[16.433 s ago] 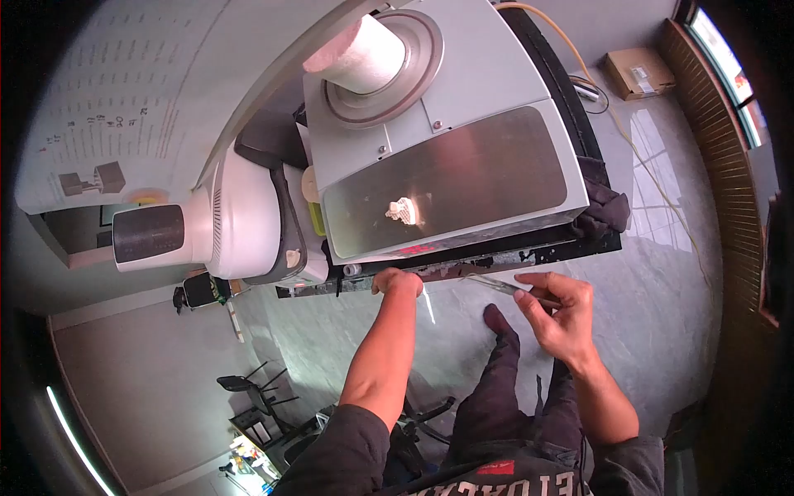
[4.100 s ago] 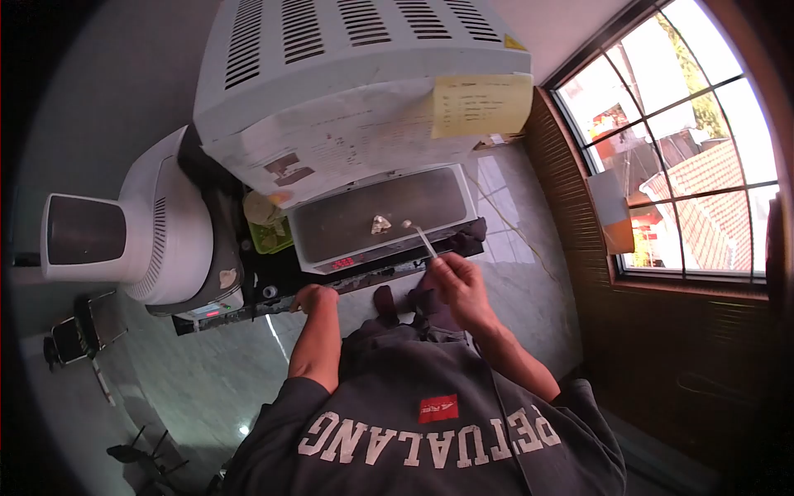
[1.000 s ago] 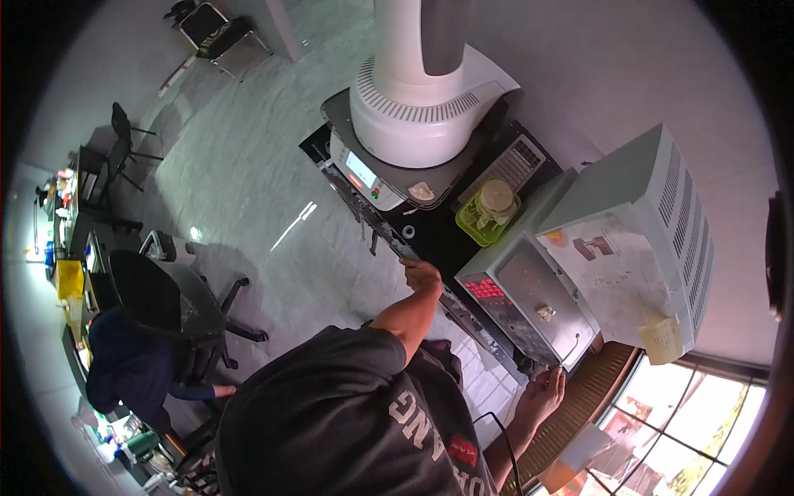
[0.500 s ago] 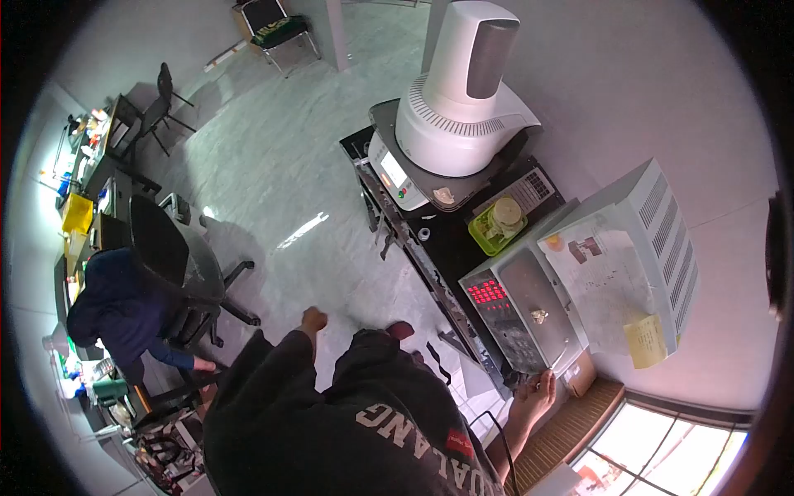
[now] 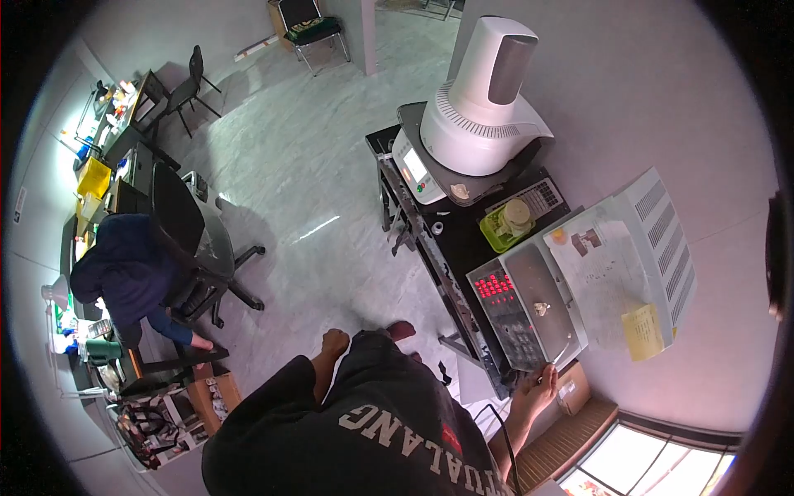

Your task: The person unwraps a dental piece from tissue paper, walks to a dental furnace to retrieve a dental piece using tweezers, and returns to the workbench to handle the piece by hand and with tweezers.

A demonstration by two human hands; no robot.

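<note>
A thin tool [image 5: 565, 351] is pinched between the fingers of the right hand [image 5: 534, 394], which is held low at the near right corner of the grey machine [image 5: 514, 322]. The left hand [image 5: 334, 342] is curled into a loose fist, with nothing seen in it; it is held well apart from the counter [image 5: 451, 250], close to the body, so the tool is handled by the right hand alone. The tool is slanted over the plate [image 5: 533, 285] of the grey machine, and its tip is kept apart from the small pale piece [image 5: 542, 309], which is set by itself on that plate. Red digits [image 5: 495, 286] are lit on the panel to the left of the plate, and the hood [image 5: 604, 273] is tilted on the right. Farther off along the counter, a green basket [image 5: 499, 239] is placed beside the grey machine, with a round tub [image 5: 517, 212] in it. At the far end, the white machine [image 5: 470, 132] is seen with its screen lit. At the far left, a co-worker [image 5: 128, 269] is bent beside an office chair [image 5: 217, 246].
</note>
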